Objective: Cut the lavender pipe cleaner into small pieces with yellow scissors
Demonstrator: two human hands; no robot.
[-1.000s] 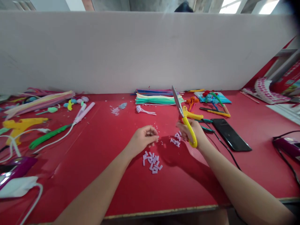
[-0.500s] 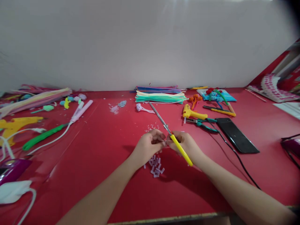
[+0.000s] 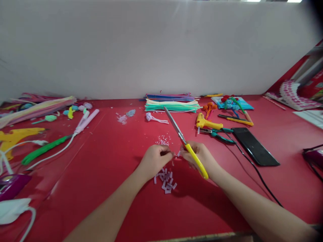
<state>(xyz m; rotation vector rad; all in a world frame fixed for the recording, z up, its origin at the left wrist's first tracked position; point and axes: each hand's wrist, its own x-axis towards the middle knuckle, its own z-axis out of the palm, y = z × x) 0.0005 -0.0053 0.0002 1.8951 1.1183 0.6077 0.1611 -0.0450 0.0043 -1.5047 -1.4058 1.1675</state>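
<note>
My right hand point(image 3: 198, 154) is closed, with yellow-handled scissors point(image 3: 195, 160) lodged in it, their blades slanting up and away to the left. A small lilac piece point(image 3: 179, 153) pokes out at its fingertips. Just left of it, my left hand point(image 3: 156, 159) is closed in a pinch; tiny pale bits show by its fingertips, but what it grips is too small to tell. Beneath the hands on the red table lies a loose pile of short lilac pieces point(image 3: 166, 181). Fine pale clippings point(image 3: 163, 139) are scattered beyond the left hand.
Bundled pipe cleaners point(image 3: 173, 106) lie at the back, a lilac pipe-cleaner flower point(image 3: 149, 117) before them. To the right are a yellow glue gun point(image 3: 209, 122), pliers point(image 3: 219, 135) and a black phone point(image 3: 254, 146). Leftward lie a pink styling iron point(image 3: 87, 121) and another yellow glue gun point(image 3: 21, 134).
My hands have moved apart, the left one shifting slightly left and down. The lilac piece now shows at my right fingertips. The scissors stay in my right hand.
</note>
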